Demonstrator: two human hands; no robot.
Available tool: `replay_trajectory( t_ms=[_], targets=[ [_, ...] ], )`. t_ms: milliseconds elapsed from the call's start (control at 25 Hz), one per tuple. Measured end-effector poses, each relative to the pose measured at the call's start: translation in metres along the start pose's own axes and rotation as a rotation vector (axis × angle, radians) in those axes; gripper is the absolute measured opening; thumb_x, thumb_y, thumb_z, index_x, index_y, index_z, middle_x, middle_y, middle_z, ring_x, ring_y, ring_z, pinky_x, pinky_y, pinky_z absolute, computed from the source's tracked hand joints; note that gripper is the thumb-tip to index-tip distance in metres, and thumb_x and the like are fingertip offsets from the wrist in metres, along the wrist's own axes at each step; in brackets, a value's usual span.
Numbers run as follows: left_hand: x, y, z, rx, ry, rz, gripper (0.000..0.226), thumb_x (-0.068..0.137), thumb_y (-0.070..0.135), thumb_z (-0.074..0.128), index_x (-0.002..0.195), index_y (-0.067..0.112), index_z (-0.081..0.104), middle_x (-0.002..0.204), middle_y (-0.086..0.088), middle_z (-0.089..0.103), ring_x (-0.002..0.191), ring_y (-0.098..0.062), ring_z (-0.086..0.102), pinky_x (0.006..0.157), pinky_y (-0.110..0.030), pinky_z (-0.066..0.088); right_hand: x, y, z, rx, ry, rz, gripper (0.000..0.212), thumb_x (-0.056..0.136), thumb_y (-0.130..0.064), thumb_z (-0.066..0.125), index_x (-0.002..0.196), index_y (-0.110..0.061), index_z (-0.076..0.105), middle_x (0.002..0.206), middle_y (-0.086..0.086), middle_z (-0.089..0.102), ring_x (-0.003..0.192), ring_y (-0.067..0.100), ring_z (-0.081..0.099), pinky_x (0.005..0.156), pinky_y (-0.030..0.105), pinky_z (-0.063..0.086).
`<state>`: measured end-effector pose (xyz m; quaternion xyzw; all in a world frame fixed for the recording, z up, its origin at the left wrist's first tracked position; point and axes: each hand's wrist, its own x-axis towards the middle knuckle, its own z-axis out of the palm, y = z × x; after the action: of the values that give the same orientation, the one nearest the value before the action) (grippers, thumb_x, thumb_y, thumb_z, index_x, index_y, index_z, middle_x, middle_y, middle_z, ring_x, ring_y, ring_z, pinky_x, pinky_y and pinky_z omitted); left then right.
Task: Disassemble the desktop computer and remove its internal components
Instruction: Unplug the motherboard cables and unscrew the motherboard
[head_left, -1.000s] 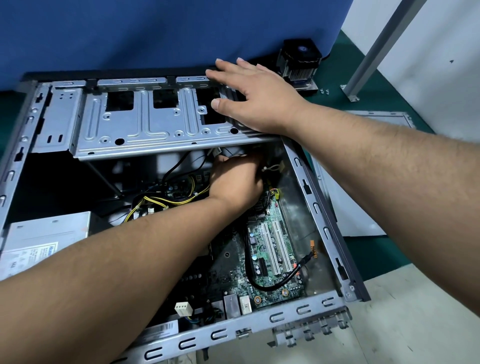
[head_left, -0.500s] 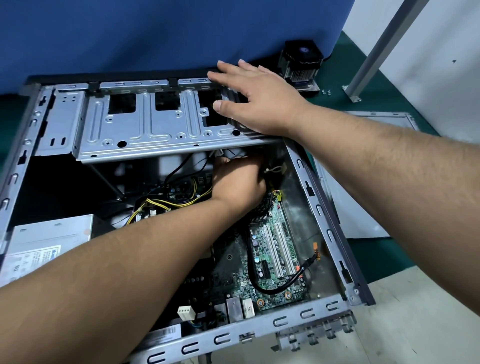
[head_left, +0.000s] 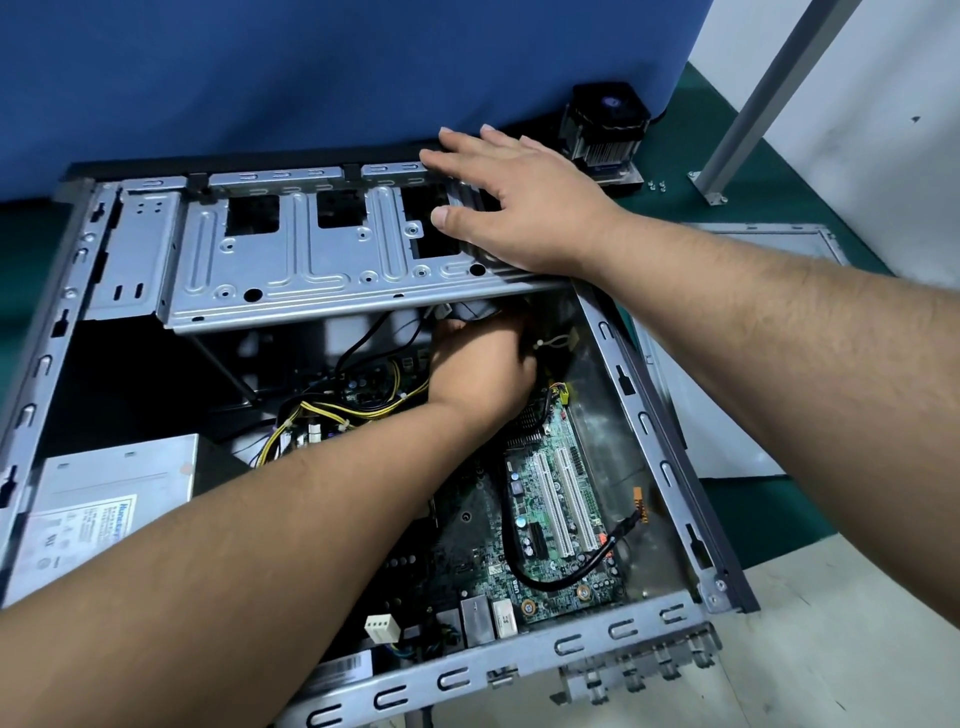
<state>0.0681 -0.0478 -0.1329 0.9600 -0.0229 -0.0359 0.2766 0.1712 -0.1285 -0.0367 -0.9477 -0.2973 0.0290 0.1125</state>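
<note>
Computer case (head_left: 670, 457) lies open on its side on green mat, near blue wall. My right hand (head_left: 519, 208) rests flat on drive cage (head_left: 311, 260) at far side, fingers spread. My left hand (head_left: 483, 364) reaches under cage, fingers hidden, grip I cannot tell. Motherboard (head_left: 550, 499) inside right; power supply (head_left: 104, 509) near left.

I am pressing my right hand (head_left: 524, 208) flat on the drive cage (head_left: 311, 260) of the open computer case (head_left: 654, 415), its fingers (head_left: 457, 156) lying straight. My left hand (head_left: 480, 364) is reaching under the cage, above the motherboard (head_left: 550, 499); its fingertips are hidden there. The power supply (head_left: 104, 509) is sitting at the left.
</note>
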Motion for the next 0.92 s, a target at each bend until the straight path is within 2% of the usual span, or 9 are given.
replay_trajectory(
  t_ms=[120,200,400,480,600,680,800,920],
  targets=[
    [-0.003,-0.005,-0.005,-0.059,-0.007,0.038,0.026,0.096,0.030,0.060,0.120,0.031,0.068,0.121,-0.002,0.069,0.108,-0.030,0.064,0.092,-0.038,0.053,0.000,0.000,-0.001,0.007,0.001,0.002,0.061,0.100,-0.061,0.044,0.157,-0.045,0.030,0.168,-0.017,0.017,0.157,0.013,0.009,0.128,0.040,0.005],
    [-0.006,-0.008,-0.010,-0.090,-0.054,0.017,0.024,0.097,0.029,0.060,0.119,0.028,0.070,0.118,-0.002,0.071,0.108,-0.030,0.065,0.091,-0.039,0.053,-0.001,0.000,0.000,0.013,0.004,0.001,0.061,0.100,-0.060,0.045,0.157,-0.045,0.031,0.168,-0.017,0.018,0.157,0.012,0.010,0.128,0.038,0.005],
    [-0.032,-0.005,-0.050,0.062,-0.244,0.145,0.036,0.099,0.029,0.060,0.134,0.020,0.062,0.131,-0.005,0.067,0.121,-0.028,0.060,0.098,-0.039,0.050,-0.002,-0.001,-0.003,0.004,0.007,0.002,0.061,0.100,-0.058,0.046,0.157,-0.045,0.031,0.168,-0.017,0.019,0.157,0.013,0.010,0.127,0.038,0.005],
    [-0.056,-0.012,-0.079,0.160,-0.175,0.259,0.035,0.098,0.030,0.058,0.132,0.025,0.064,0.131,0.003,0.066,0.122,-0.022,0.060,0.100,-0.040,0.050,-0.003,-0.002,-0.002,0.004,0.005,0.000,0.060,0.100,-0.058,0.047,0.157,-0.045,0.031,0.168,-0.017,0.019,0.157,0.013,0.011,0.127,0.037,0.004],
    [-0.094,-0.045,-0.132,0.252,0.105,0.383,0.030,0.096,0.027,0.054,0.120,0.022,0.070,0.123,0.005,0.069,0.115,-0.022,0.063,0.096,-0.044,0.052,-0.003,-0.002,-0.001,0.009,0.009,-0.002,0.060,0.099,-0.058,0.046,0.156,-0.045,0.031,0.168,-0.017,0.020,0.157,0.012,0.011,0.127,0.035,0.004],
    [-0.115,-0.081,-0.165,0.307,0.235,0.328,0.033,0.095,0.027,0.053,0.123,0.019,0.068,0.129,0.000,0.065,0.123,-0.025,0.059,0.102,-0.046,0.048,-0.003,-0.003,-0.001,0.012,0.016,-0.004,0.060,0.099,-0.058,0.047,0.156,-0.045,0.031,0.167,-0.017,0.020,0.157,0.012,0.012,0.127,0.035,0.004],
    [-0.136,-0.121,-0.192,0.335,0.161,0.100,0.048,0.095,0.040,0.047,0.139,0.026,0.059,0.152,0.006,0.051,0.146,-0.022,0.040,0.116,-0.050,0.034,-0.004,-0.001,-0.002,0.008,0.028,-0.008,0.061,0.099,-0.058,0.047,0.156,-0.046,0.032,0.167,-0.017,0.021,0.156,0.013,0.013,0.127,0.036,0.005],
    [-0.136,-0.130,-0.191,0.214,0.125,-0.034,0.044,0.101,0.037,0.053,0.144,0.035,0.051,0.160,0.017,0.036,0.153,-0.011,0.024,0.121,-0.048,0.028,-0.004,0.000,0.002,-0.015,0.032,-0.025,0.060,0.099,-0.058,0.047,0.156,-0.044,0.033,0.167,-0.016,0.022,0.156,0.014,0.015,0.127,0.037,0.007]
  ],
)
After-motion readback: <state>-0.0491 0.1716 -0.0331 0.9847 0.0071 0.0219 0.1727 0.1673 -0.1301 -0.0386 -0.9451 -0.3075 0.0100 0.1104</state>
